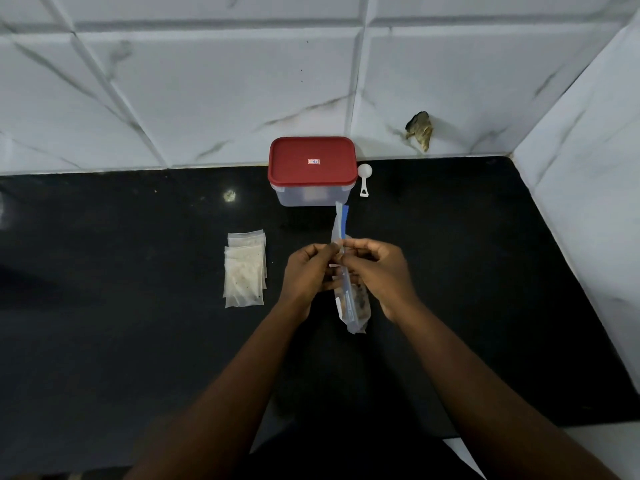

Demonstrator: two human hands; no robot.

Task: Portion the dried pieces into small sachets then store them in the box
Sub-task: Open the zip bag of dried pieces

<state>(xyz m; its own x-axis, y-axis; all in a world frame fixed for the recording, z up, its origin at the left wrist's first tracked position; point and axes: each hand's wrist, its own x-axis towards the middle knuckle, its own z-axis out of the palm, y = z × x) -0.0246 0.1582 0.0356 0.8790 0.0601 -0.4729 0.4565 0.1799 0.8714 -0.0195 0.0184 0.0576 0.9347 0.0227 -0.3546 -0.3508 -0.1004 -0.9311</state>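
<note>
Both hands, left and right, are pinching a clear bag above the table. Dark pieces are apparently sitting inside it.

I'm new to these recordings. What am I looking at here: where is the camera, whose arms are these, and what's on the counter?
There is no machine here: one camera sits on a person's head and looks down at their own two bare hands. The left hand and the right hand both pinch a clear zip bag with a blue strip; dark dried pieces show in its lower part. On the black counter, left of the hands, lies a small stack of sachets. At the back, by the tiled wall, stands a clear box with its red lid on, and a white scoop lies just right of it.
</note>
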